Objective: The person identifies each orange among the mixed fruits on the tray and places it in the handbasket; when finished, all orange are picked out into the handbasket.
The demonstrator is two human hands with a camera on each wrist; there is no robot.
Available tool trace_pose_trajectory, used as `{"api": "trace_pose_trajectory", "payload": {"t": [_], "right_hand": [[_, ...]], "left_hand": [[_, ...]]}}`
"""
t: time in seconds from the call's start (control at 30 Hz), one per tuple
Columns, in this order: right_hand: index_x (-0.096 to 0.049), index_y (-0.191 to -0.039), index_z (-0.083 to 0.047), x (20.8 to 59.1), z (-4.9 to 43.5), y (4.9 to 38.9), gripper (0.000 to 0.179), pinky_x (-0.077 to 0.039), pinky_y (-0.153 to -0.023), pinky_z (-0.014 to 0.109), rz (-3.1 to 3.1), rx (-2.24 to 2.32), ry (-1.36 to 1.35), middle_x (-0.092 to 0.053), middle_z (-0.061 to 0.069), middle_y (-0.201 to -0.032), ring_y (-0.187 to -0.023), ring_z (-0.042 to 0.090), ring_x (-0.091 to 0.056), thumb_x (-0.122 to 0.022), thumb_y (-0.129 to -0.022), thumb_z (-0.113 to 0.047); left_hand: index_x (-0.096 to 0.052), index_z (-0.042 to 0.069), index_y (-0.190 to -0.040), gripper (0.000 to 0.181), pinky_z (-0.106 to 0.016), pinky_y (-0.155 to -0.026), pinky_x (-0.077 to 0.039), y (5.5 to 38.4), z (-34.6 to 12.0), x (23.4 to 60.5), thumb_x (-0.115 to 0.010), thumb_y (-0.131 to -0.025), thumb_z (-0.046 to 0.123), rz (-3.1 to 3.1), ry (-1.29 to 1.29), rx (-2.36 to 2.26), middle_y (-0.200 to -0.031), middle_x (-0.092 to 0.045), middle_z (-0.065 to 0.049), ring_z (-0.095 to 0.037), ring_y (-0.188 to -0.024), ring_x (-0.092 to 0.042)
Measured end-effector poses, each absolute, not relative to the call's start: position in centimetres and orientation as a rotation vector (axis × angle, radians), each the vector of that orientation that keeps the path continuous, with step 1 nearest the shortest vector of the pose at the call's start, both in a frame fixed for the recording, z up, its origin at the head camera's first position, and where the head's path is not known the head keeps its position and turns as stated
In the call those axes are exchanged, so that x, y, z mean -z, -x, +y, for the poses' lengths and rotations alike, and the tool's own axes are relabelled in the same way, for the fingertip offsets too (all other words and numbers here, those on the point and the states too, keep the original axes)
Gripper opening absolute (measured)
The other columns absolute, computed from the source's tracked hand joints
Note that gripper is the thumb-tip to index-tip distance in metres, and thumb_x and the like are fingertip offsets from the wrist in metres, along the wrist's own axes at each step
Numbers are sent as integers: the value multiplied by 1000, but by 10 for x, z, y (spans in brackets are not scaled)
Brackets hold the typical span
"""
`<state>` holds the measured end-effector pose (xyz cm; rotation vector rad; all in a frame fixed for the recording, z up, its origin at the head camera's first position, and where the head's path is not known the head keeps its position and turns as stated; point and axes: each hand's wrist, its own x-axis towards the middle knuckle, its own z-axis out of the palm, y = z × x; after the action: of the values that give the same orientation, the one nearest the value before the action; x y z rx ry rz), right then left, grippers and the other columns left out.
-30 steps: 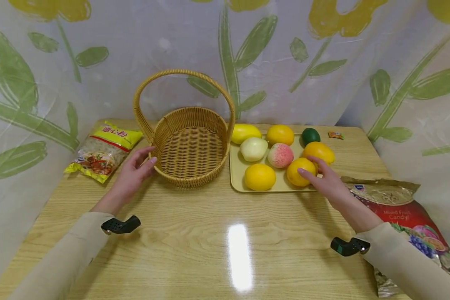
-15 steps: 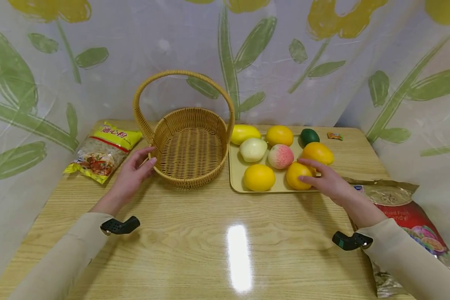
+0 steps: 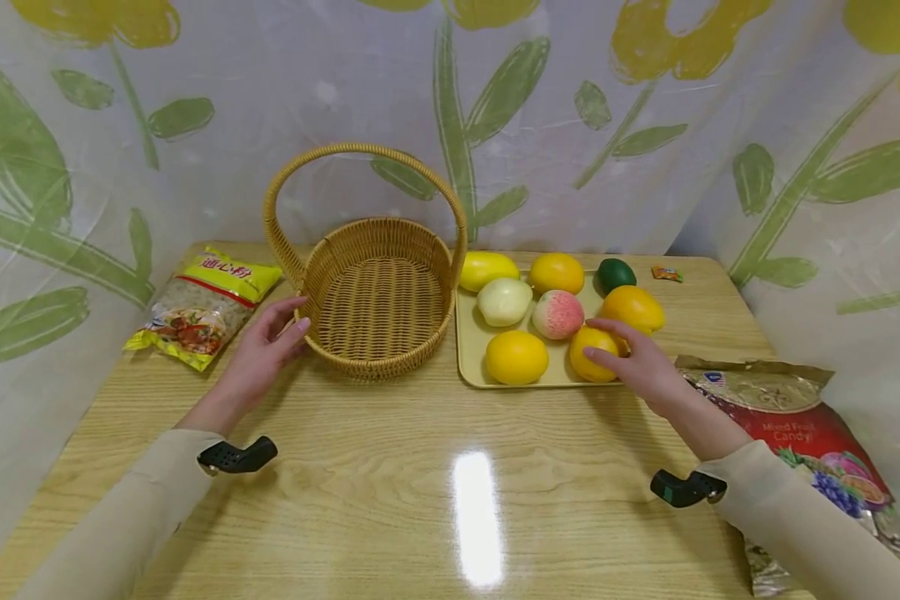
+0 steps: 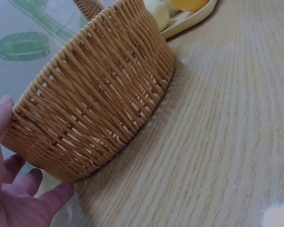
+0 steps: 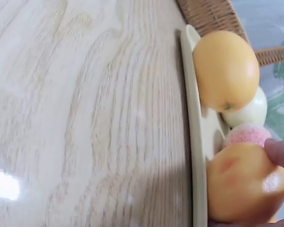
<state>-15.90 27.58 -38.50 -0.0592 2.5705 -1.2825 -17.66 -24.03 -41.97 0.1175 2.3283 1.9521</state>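
Note:
A wicker basket [image 3: 378,367] with a tall arched handle stands at the back of the table. My left hand [image 3: 266,342] is at its left side; in the left wrist view the thumb touches the rim and the spread fingers lie by the outer wall. My right hand [image 3: 645,367] holds an orange [image 3: 591,354], thumb in front and fingers over its top and far side. That fruit sits at the front right of a pale yellow tray [image 3: 487,385]. Around it lie another orange [image 3: 516,357], a pink-and-white peach [image 3: 558,315] and a yellow-orange mango-like fruit [image 3: 632,308].
Farther back on the tray are a pale green fruit [image 3: 504,302], a yellow fruit [image 3: 487,271], an orange-yellow fruit [image 3: 557,273] and a dark green fruit [image 3: 615,275]. A pasta bag [image 3: 210,304] lies left, a candy bag [image 3: 810,433] right. A small wrapped candy [image 3: 667,273] is behind.
My right hand has moved a little left, and its fingers have come farther round the orange, which has shifted slightly left and toward me. The left hand stays at the basket.

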Motion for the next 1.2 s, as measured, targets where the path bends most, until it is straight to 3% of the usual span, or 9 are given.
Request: {"api": "trace_pose_trajectory", "payload": {"t": [0.13,0.23,0.57,0.73,0.97,1.2], "right_hand": [[-42,-148,-11,385,272,157,56,-18,-113,64,2621,1255,114,-31,20,-154,-136,41,-28,-59,-99,-32],[-42,-148,-10,384,270,155,54,-20,-113,63,2642,1246,126,-31,20,-154,-136,40,-29,-58,-100,-30],[-42,-148,-14,357,272,146,52,-35,-107,59,2699,1281,144,-35,19,-149,-127,41,-35,-54,-102,-35],[-37,-151,-22,344,270,144,60,-42,-101,50,2613,1387,58,-33,19,-145,-122,39,-39,-51,-99,-48],[-34,-152,-29,331,259,141,60,-51,-88,19,2430,1622,52,-31,10,-146,-115,28,-49,-51,-98,-50],[-36,-151,-27,316,240,135,56,-53,-87,21,2272,1791,101,-35,7,-140,-112,22,-52,-51,-100,-44]], "left_hand": [[-31,8,-151,60,-38,-106,-43,177,-240,419,-51,-102,36,2333,-119,-1938,-158,-23,-14,-30,-143,-26],[-31,8,-151,60,-39,-106,-43,178,-239,418,-51,-102,36,2328,-119,-1938,-158,-23,-14,-30,-142,-27],[-31,7,-151,59,-29,-103,-46,177,-240,420,-51,-102,33,2333,-123,-1962,-158,-23,-14,-29,-143,-24],[-31,6,-151,59,-26,-102,-46,177,-240,421,-51,-102,33,2322,-129,-1977,-156,-26,-17,-30,-139,-30],[-30,5,-151,59,-25,-100,-47,176,-239,419,-49,-103,34,2347,-136,-1949,-155,-26,-16,-27,-137,-33],[-32,6,-150,59,-19,-95,-48,177,-240,421,-49,-102,37,2382,-127,-1929,-154,-29,-17,-15,-130,-41]]}}
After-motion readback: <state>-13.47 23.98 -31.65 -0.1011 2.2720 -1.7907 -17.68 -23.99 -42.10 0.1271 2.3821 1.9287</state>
